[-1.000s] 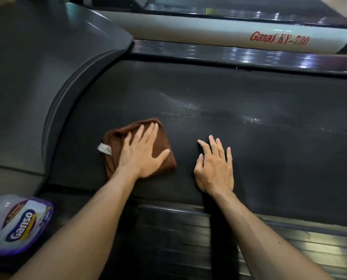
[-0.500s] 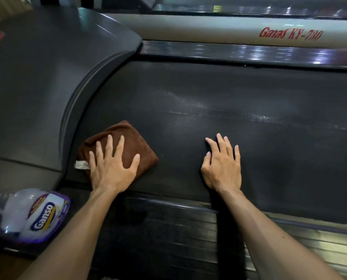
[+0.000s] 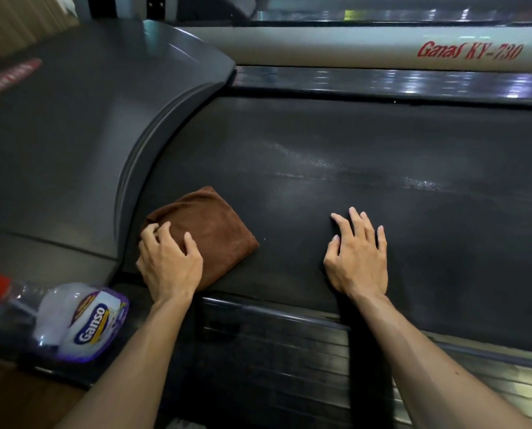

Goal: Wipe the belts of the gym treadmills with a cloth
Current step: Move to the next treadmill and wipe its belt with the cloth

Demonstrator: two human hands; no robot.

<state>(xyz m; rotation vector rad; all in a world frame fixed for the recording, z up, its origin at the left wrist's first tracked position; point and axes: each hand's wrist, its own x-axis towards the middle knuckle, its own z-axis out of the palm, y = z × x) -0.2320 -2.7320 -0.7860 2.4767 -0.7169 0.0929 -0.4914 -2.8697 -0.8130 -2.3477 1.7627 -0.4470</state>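
Left hand (image 3: pixel 169 261) clutches the soft, light folded brown cloth (image 3: pixel 207 232) lower left; right hand (image 3: pixel 358 258) rests flat on the black rubber belt (image 3: pixel 382 168).

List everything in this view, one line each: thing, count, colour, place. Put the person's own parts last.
cloth: one, brown, folded, on the belt's near-left corner.
belt: one, black, across the middle, with shiny streaks.
motor cover: one, dark grey, left of the belt.
side rail: one, dark and ribbed, along the belt's near edge.
next treadmill: one, pale frame with red lettering, beyond the belt.
plastic pack: one, white and purple, lower left.
left hand: one, fingers curled onto the cloth's near-left edge.
right hand: one, flat on the bare belt, right of the cloth.
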